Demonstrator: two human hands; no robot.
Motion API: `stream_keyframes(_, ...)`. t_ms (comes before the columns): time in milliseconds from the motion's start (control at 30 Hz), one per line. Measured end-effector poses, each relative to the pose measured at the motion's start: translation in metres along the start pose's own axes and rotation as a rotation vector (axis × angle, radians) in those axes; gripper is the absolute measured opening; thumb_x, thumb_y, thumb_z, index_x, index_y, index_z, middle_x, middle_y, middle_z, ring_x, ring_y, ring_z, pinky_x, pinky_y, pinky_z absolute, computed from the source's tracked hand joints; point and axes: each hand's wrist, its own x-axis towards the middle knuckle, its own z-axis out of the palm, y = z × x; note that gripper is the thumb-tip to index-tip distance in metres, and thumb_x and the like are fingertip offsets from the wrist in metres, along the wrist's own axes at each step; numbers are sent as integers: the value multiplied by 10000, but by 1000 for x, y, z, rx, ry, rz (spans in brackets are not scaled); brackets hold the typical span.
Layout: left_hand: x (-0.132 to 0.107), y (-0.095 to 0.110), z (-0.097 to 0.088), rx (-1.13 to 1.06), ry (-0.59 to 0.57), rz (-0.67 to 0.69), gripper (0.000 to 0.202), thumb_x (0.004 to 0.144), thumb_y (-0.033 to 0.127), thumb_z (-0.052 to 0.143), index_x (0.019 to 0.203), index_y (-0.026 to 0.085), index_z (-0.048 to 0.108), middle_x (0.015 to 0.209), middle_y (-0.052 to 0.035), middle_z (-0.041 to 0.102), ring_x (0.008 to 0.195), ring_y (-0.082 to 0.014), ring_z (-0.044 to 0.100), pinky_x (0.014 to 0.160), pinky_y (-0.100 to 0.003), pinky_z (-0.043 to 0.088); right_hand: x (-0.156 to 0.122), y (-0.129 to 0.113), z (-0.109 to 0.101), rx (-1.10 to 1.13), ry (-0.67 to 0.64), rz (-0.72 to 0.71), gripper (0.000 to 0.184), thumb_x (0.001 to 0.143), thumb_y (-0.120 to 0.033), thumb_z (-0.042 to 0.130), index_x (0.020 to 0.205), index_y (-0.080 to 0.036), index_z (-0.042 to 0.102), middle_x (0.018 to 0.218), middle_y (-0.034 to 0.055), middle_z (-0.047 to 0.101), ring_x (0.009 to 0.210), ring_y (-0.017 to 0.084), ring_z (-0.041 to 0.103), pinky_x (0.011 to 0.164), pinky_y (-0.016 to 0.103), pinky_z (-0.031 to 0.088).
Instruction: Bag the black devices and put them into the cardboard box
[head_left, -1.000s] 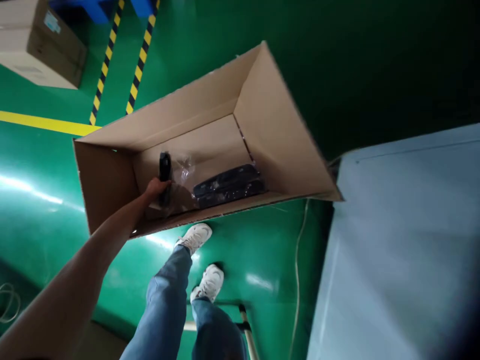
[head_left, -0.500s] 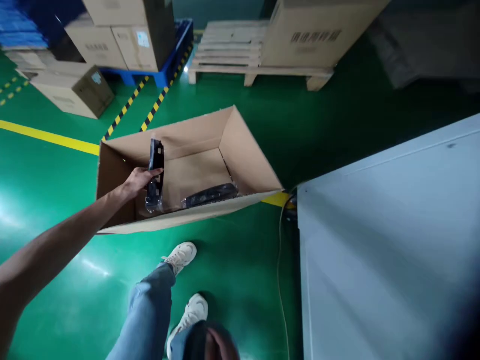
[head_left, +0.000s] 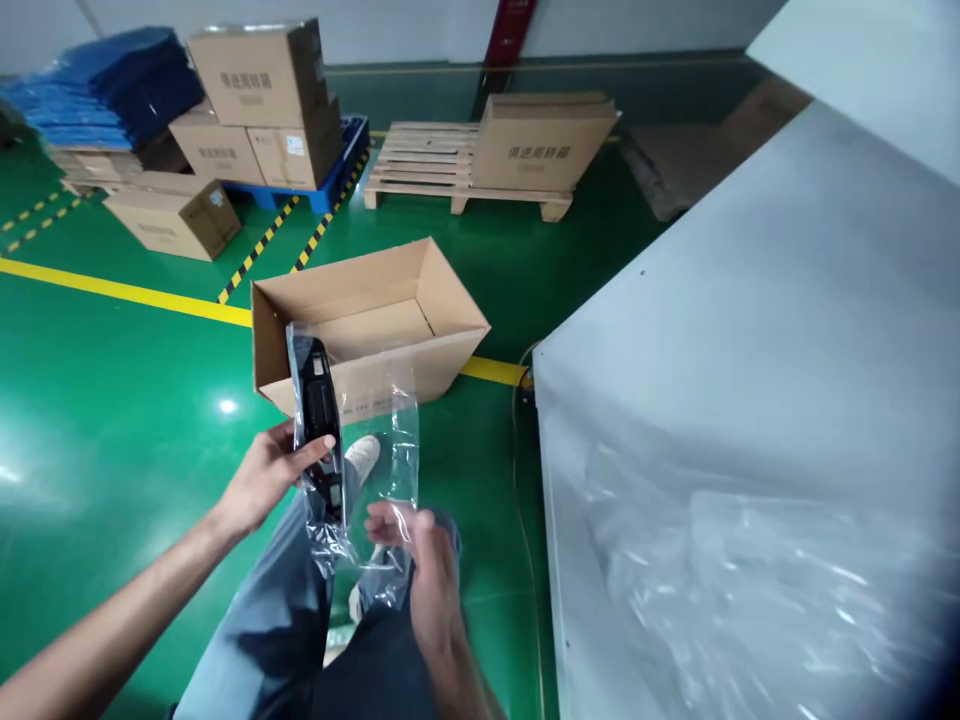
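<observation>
My left hand (head_left: 274, 465) is closed around a long black plastic part (head_left: 321, 405) inside a clear plastic bag (head_left: 397, 430). The part stands roughly upright in view, its thumb side against the black face. The bag's loose side spreads out to the right of the part. By that loose film is my right hand (head_left: 424, 560), thumb and fingers apart, the fingertips seen through or against the plastic. Beyond both hands an open cardboard box (head_left: 450, 355) sits on the floor; its near inside is hidden by its front wall.
At right stands a large light-grey surface (head_left: 637, 400) with clear plastic film (head_left: 780, 600) on it. A cable (head_left: 519, 470) runs along the floor beside it. Farther off are stacked cartons (head_left: 251, 80), a wooden pallet (head_left: 420, 165) and blue wrapped sheets (head_left: 112, 85).
My left hand has lifted the bagged black part out of the box and brought it nearer. My right hand has risen to the bag. The view has tilted up.
</observation>
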Motion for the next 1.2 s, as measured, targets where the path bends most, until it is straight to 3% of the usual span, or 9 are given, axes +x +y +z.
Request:
stream_keyframes(67,-18,-13,-7,-10,5,7,536,715,653,862,876,159,734,774,-37,738,663,-151,615,547,-234,430,-18,-10,2,-6,-52,55,638,880,-796,615,843,-184,792,766,99,765,720,240,725,685,335,598)
stream_keyframes(133,-33,-24,-15,-32,-22,-9,533,740,662,844,876,158,737,809,-47,751,698,-155,643,557,-224,453,-34,-16,-1,5,-74,99,569,840,-741,717,873,-178,789,740,71,741,652,205,695,631,308,571)
stream_keyframes(233,-50,-39,-29,-106,-99,-109,539,738,658,856,902,157,740,845,-66,769,722,-166,684,542,-210,476,-52,-21,-7,2,-138,125,542,875,-698,706,969,-171,793,711,25,691,524,145,623,555,283,534)
stream_keyframes(367,-66,-51,-41,-250,-125,-171,543,687,628,913,876,149,743,830,-69,773,711,-167,707,580,-218,543,-67,-25,-9,-80,-157,126,525,890,-684,695,953,-171,782,700,-5,643,431,90,525,467,249,447)
stream_keyframes(533,-80,-50,-51,-352,-166,-196,495,688,573,936,831,129,771,801,-81,772,645,-152,699,546,-205,550,-74,-27,-7,-126,-182,129,543,894,-686,684,1004,-163,783,682,-13,625,400,68,471,426,236,390)
stream_keyframes(700,-87,-47,-57,-441,-198,-207,465,686,548,945,791,125,785,755,-86,765,590,-146,681,529,-212,556,-78,-34,-9,-180,-210,71,495,917,-630,684,1029,-161,796,608,-19,609,406,81,485,437,238,409)
stream_keyframes(1000,-92,-43,-55,-404,-240,-188,504,641,590,952,759,129,786,770,-89,769,611,-144,671,556,-218,551,-81,-39,-15,-140,-258,131,533,848,-662,740,995,-153,799,655,-8,641,378,67,468,390,225,348)
stream_keyframes(1067,-91,-45,-58,-380,-182,-160,510,648,600,944,736,128,771,730,-71,747,605,-127,644,548,-202,523,-80,-37,-25,-139,-167,106,522,841,-658,749,977,-155,793,659,-4,646,384,65,442,383,224,330)
stream_keyframes(1200,-90,-52,-67,-309,78,-80,520,663,617,924,782,141,750,742,-65,753,643,-142,642,541,-206,482,-86,-36,-43,-208,233,-71,444,881,-585,739,1031,-170,780,699,10,667,467,93,480,444,238,415)
